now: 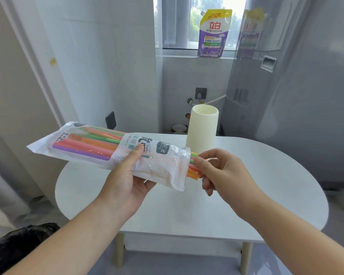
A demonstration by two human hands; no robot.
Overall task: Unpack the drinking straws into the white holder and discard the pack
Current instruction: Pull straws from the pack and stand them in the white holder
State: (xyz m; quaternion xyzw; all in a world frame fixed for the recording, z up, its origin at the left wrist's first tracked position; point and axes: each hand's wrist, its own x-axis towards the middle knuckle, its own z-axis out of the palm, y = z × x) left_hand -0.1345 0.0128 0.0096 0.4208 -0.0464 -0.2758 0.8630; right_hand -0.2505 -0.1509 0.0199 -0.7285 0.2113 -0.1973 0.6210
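Your L hand point(127, 175) grips the straw pack point(99, 149) from below, in front of the holder point(204, 130) and a bit to its left. The thumb presses on the printed top face and the other fingers point(147, 180) curl under the plastic. The pack is off the tabletop point(266, 185), lying nearly level. Its sealed end points away to the holder's left, slightly raised, and its open end faces the holder's front.

Your R hand point(220, 171) is right in front of the holder, fingers bunched in a pinch round the straws point(193, 172) where their ends stick out of the pack's mouth. Orange and green tips show btwn the plastic edge and your fingertips. Most of each straw's length sits inside the pack; pink, orange, green and purple ones show thru the clear window.

The holder stands upright on the tabletop w/ its mouth up; can't see inside it. The pack's open end overlaps the holder's base in view, so can't tell if they touch.

A detergent pouch point(213, 33) stands on the window sill behind and above the holder. A wall socket point(200, 93) is on the wall behind the holder, and a grey fridge point(306, 96) is to the holder's right. A black bag point(18, 241) lies low, far left of the holder.
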